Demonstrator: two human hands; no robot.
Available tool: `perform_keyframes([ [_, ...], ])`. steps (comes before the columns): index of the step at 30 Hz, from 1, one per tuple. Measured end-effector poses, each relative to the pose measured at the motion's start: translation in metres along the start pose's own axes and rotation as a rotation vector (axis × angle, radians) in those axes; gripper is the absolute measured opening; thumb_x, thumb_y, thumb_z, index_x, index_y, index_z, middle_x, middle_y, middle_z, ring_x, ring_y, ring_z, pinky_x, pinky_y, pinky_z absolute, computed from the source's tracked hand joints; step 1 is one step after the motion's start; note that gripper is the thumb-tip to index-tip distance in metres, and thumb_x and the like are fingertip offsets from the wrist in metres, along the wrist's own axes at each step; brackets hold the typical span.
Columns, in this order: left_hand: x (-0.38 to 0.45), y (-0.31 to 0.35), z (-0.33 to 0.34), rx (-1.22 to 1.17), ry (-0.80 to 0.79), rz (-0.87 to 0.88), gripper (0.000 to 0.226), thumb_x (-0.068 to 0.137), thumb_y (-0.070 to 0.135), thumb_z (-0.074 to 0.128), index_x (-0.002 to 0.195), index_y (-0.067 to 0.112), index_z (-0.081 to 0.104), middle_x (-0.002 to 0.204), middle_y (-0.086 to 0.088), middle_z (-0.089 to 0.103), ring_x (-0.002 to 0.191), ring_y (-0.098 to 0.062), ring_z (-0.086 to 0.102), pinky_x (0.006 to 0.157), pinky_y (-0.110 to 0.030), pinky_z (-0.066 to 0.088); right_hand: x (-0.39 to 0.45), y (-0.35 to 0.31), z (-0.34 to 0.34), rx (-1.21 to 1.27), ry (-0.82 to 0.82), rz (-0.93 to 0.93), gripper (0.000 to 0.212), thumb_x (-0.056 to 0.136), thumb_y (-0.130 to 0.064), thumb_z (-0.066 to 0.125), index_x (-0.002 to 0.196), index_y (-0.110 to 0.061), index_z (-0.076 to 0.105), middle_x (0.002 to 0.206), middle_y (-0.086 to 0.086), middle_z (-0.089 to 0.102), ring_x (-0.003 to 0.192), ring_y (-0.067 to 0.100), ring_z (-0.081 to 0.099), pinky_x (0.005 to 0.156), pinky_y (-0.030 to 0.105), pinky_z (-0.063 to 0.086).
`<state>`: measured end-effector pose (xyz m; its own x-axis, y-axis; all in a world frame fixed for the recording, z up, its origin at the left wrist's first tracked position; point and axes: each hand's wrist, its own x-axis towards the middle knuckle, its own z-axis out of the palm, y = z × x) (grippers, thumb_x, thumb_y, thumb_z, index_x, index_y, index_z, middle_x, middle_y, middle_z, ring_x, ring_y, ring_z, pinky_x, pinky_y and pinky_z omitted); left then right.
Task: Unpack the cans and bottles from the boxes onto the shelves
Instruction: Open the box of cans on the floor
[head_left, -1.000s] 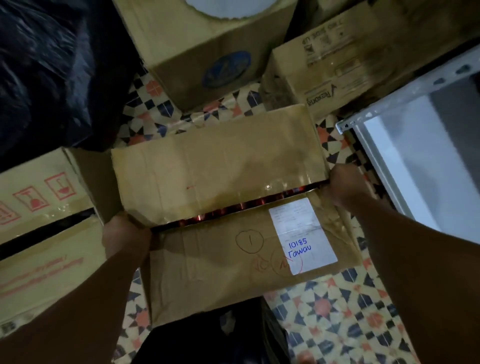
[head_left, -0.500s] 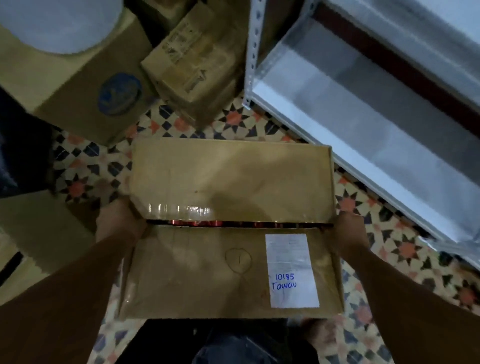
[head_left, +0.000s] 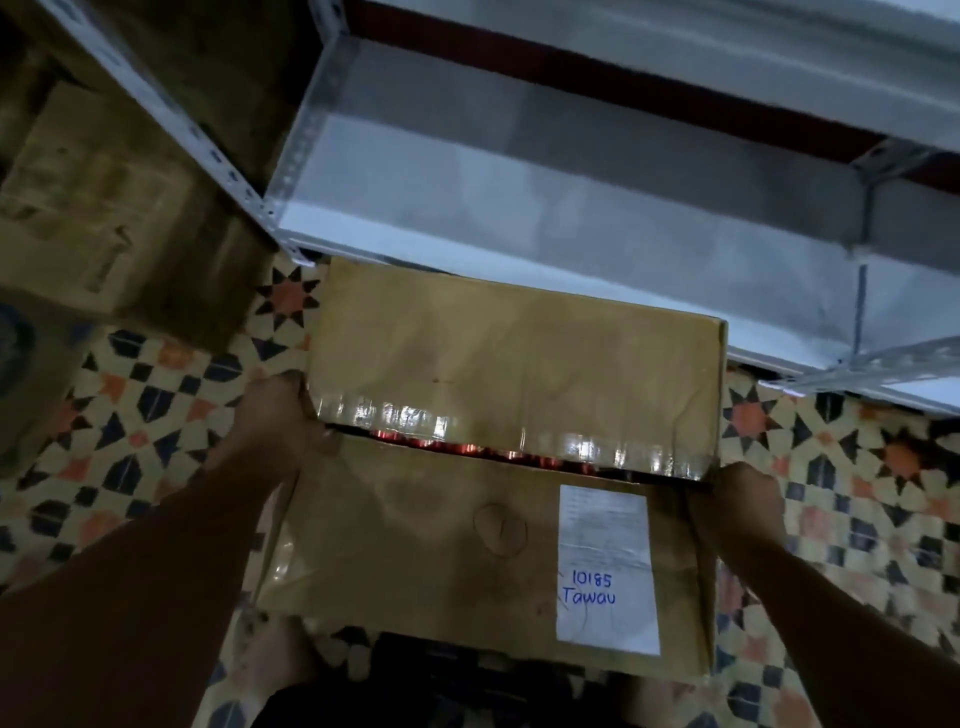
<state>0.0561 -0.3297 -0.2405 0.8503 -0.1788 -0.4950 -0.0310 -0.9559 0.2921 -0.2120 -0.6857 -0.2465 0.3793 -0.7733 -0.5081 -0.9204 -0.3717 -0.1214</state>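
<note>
Both hands, left hand (head_left: 270, 415) and right hand (head_left: 748, 506), grip the cardboard box (head_left: 498, 457) by its ends, fingers hidden; it should be lowered level, short of the shelf (head_left: 519, 218) at twelve o'clock.

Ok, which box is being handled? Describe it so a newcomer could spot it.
Start at the grey metal shelf; right in front of it, over the patterned tile floor, is the cardboard box held at both ends. Unlike the other box, it carries a white label handwritten "10185 Tawau".

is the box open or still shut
Mostly shut: the box's two flaps lie flat, with only a narrow gap between them showing red cans.
</note>
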Motion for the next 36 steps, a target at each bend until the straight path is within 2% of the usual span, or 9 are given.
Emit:
perform_keyframes([
  [4, 0.026, 0.036, 0.022, 0.017, 0.026, 0.075, 0.033, 0.079, 0.015, 0.081, 0.107, 0.001, 0.069, 0.098, -0.021, 0.07, 0.091, -0.04, 0.066, 0.073, -0.038, 0.049, 0.017, 0.024, 0.004, 0.054, 0.03, 0.035, 0.019, 0.094, -0.003, 0.06, 0.075, -0.006, 0.063, 0.063, 0.0, 0.049, 0.058, 0.008, 0.044, 0.051, 0.021, 0.03],
  [7, 0.035, 0.055, 0.028, -0.01, 0.006, 0.123, 0.029, 0.078, 0.013, 0.083, 0.102, 0.002, 0.071, 0.095, -0.019, 0.071, 0.089, -0.037, 0.067, 0.074, -0.038, 0.05, 0.03, 0.039, 0.009, 0.071, 0.012, 0.061, 0.027, 0.097, -0.009, 0.058, 0.071, -0.015, 0.056, 0.065, 0.0, 0.053, 0.061, 0.007, 0.048, 0.05, 0.02, 0.031],
  [11, 0.039, 0.072, 0.042, 0.018, 0.008, 0.139, 0.014, 0.08, 0.005, 0.078, 0.088, 0.004, 0.066, 0.089, -0.023, 0.069, 0.077, -0.029, 0.059, 0.07, -0.035, 0.044, 0.048, 0.052, 0.009, 0.016, 0.003, 0.06, 0.033, 0.097, -0.011, 0.059, 0.065, -0.014, 0.053, 0.06, -0.003, 0.045, 0.056, 0.006, 0.041, 0.049, 0.019, 0.026],
  [14, 0.043, 0.073, 0.055, 0.053, 0.039, 0.126, 0.023, 0.081, 0.007, 0.078, 0.077, 0.012, 0.056, 0.075, -0.011, 0.062, 0.075, -0.031, 0.061, 0.066, -0.034, 0.043, 0.061, 0.059, 0.015, 0.034, 0.021, 0.076, 0.031, 0.095, -0.011, 0.062, 0.064, -0.008, 0.058, 0.058, 0.001, 0.048, 0.056, 0.012, 0.046, 0.049, 0.023, 0.031],
  [16, 0.043, 0.072, 0.06, 0.107, 0.056, 0.128, 0.02, 0.084, 0.011, 0.077, 0.081, 0.011, 0.058, 0.073, -0.007, 0.058, 0.073, -0.028, 0.059, 0.065, -0.035, 0.043, 0.065, 0.062, 0.021, 0.041, 0.022, 0.07, 0.028, 0.094, -0.01, 0.062, 0.066, -0.007, 0.06, 0.061, 0.004, 0.053, 0.058, 0.015, 0.049, 0.051, 0.025, 0.034],
  [21, 0.046, 0.077, 0.069, 0.229, 0.104, 0.096, 0.02, 0.092, 0.008, 0.066, 0.106, -0.005, 0.061, 0.1, -0.029, 0.065, 0.095, -0.048, 0.065, 0.071, -0.044, 0.048, 0.065, 0.07, 0.028, 0.033, 0.023, 0.074, 0.015, 0.094, -0.01, 0.062, 0.089, 0.003, 0.068, 0.077, 0.016, 0.063, 0.072, 0.028, 0.06, 0.062, 0.034, 0.048],
  [24, 0.047, 0.08, 0.071, 0.242, 0.1, 0.06, 0.02, 0.092, 0.008, 0.066, 0.106, -0.005, 0.06, 0.102, -0.03, 0.065, 0.097, -0.048, 0.064, 0.07, -0.042, 0.044, 0.066, 0.072, 0.031, 0.028, 0.015, 0.061, 0.018, 0.095, -0.012, 0.062, 0.086, 0.002, 0.068, 0.072, 0.012, 0.06, 0.071, 0.028, 0.058, 0.063, 0.035, 0.047],
  [31, 0.052, 0.07, 0.075, 0.244, 0.111, 0.147, 0.023, 0.09, 0.009, 0.072, 0.104, -0.004, 0.06, 0.098, -0.028, 0.066, 0.092, -0.044, 0.064, 0.072, -0.043, 0.05, 0.066, 0.073, 0.042, 0.064, 0.102, 0.08, 0.019, 0.096, -0.019, 0.062, 0.084, -0.006, 0.067, 0.072, 0.006, 0.06, 0.067, 0.021, 0.059, 0.059, 0.031, 0.047],
  [36, 0.052, 0.072, 0.075, 0.296, 0.105, 0.164, 0.019, 0.094, 0.011, 0.067, 0.104, -0.005, 0.061, 0.098, -0.026, 0.067, 0.092, -0.043, 0.066, 0.069, -0.039, 0.044, 0.062, 0.07, 0.043, 0.098, 0.146, 0.116, 0.022, 0.095, -0.019, 0.062, 0.075, -0.01, 0.062, 0.075, 0.01, 0.064, 0.072, 0.027, 0.064, 0.07, 0.04, 0.058],
])
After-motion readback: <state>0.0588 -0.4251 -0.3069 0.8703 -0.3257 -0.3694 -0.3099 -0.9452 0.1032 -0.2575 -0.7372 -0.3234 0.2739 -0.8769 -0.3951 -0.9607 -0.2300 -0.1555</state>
